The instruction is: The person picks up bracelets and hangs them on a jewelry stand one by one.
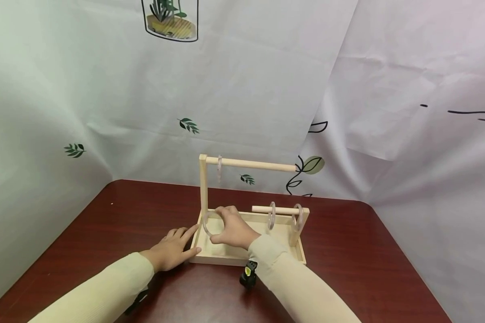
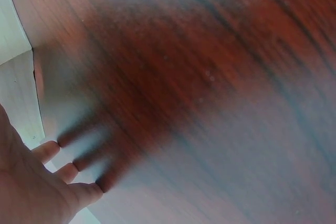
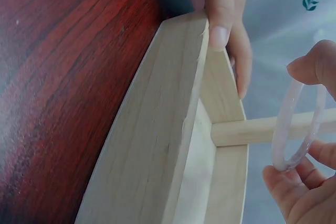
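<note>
My right hand [image 1: 234, 229] pinches a pale translucent bangle [image 3: 284, 129] between thumb and fingers, over the left part of a shallow wooden tray [image 1: 222, 260]. In the right wrist view the bangle stands on edge and overlaps the tray's round wooden post [image 3: 236, 132]. My left hand [image 1: 170, 249] rests at the tray's left end, its thumb at the near corner and its fingers extended along the outer side. In the left wrist view several of its fingertips [image 2: 67, 171] are at the tabletop. Another bangle [image 1: 219, 168] hangs on the stand's upper bar [image 1: 258, 165].
On the right, a lower bar [image 1: 283, 210] carries two more bangles, one near its middle [image 1: 271, 215] and one by its post [image 1: 297, 217]. Both bars have a free end. The stand sits on a dark red wooden table [image 1: 339, 264], with a white printed cloth [image 1: 246, 89] behind.
</note>
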Action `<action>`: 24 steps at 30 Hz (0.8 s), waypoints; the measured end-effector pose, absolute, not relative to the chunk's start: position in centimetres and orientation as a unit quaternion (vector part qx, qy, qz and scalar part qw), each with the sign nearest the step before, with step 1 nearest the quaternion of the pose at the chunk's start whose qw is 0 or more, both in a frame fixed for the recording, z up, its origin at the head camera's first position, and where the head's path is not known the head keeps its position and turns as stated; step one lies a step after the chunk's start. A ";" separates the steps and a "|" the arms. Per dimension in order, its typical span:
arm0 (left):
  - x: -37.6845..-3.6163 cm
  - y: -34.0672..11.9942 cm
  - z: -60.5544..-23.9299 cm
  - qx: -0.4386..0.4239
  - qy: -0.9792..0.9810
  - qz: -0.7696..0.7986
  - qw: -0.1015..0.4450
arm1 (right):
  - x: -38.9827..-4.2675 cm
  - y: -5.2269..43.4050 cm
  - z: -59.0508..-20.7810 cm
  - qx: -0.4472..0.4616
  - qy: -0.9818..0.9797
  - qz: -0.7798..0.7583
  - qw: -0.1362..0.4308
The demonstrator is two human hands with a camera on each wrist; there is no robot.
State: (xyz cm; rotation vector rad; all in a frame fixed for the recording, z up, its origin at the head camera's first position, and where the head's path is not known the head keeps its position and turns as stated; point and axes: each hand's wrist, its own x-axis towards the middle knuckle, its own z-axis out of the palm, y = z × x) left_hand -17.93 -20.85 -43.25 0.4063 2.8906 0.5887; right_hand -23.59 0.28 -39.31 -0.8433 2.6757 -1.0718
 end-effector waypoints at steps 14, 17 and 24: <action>-17.9 -20.9 -43.3 0.135 0.968 0.191 0.087 | -22.3 0.8 -38.0 -0.272 0.866 -0.412 0.081; -17.9 -20.9 -43.4 0.137 0.968 0.191 0.086 | -22.1 1.1 -37.8 -0.272 0.864 -0.416 0.084; -17.9 -20.9 -43.2 0.138 0.968 0.190 0.082 | -21.7 1.6 -37.3 -0.280 0.858 -0.424 0.073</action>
